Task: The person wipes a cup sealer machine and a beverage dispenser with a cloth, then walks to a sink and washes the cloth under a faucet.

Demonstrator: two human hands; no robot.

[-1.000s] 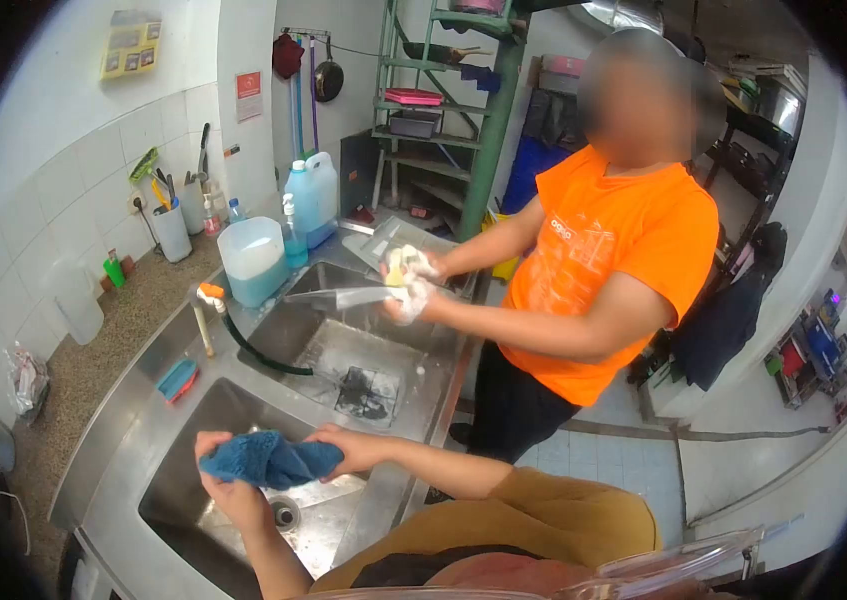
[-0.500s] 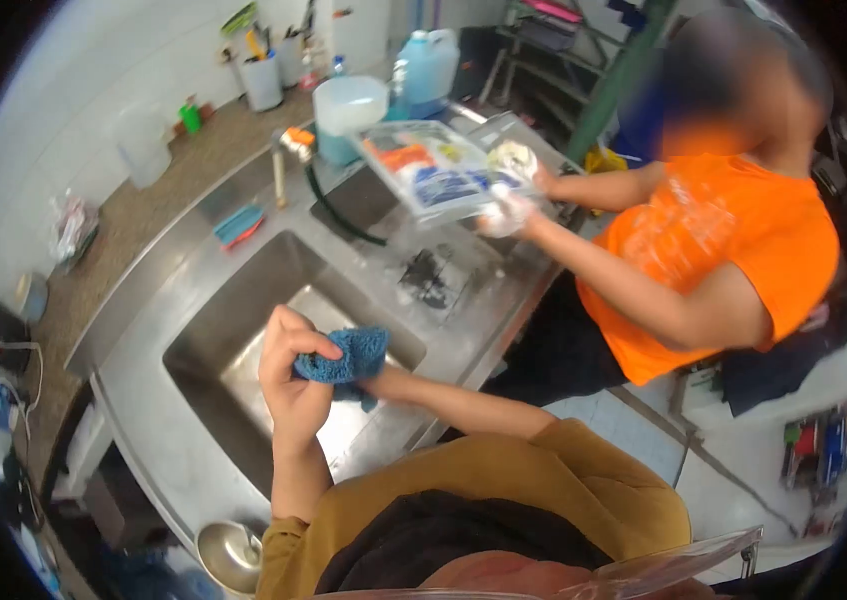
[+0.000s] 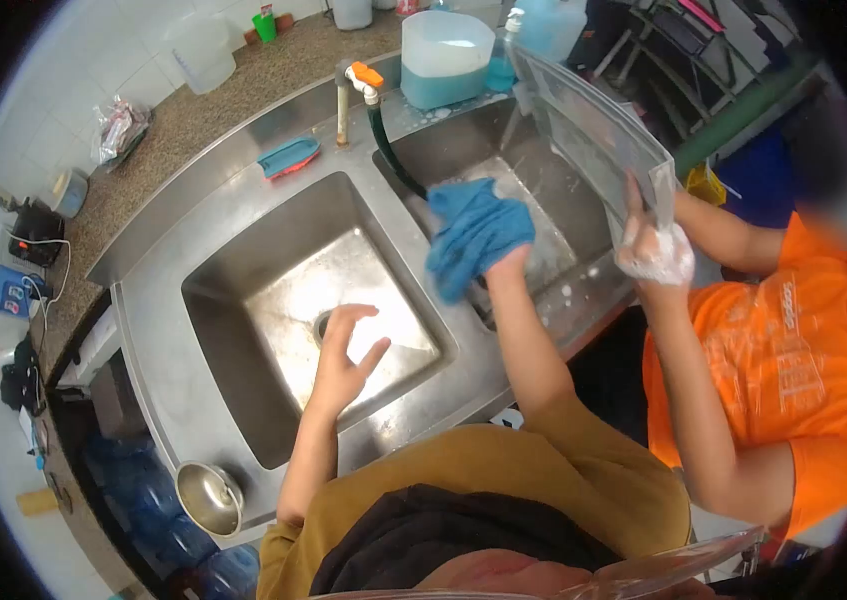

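Observation:
A blue cloth hangs spread out over the divider and the near part of the right basin. My right hand grips it from below, with most of the fingers hidden behind the fabric. Over the left basin is my left hand, holding nothing, thumb and fingers apart. To the right of the cloth, a co-worker's soapy hand holds a clear plastic tray tilted on edge above the right basin.
A tap with an orange handle and dark hose stands behind the basins. Nearby are a blue-and-red scrubber and a tub of blue liquid. A metal bowl rests at the front left. The co-worker stands close on the right.
My left hand has let go of the blue cloth. My right hand has carried it rightward, away from the left basin. The co-worker's clear tray has tipped more upright.

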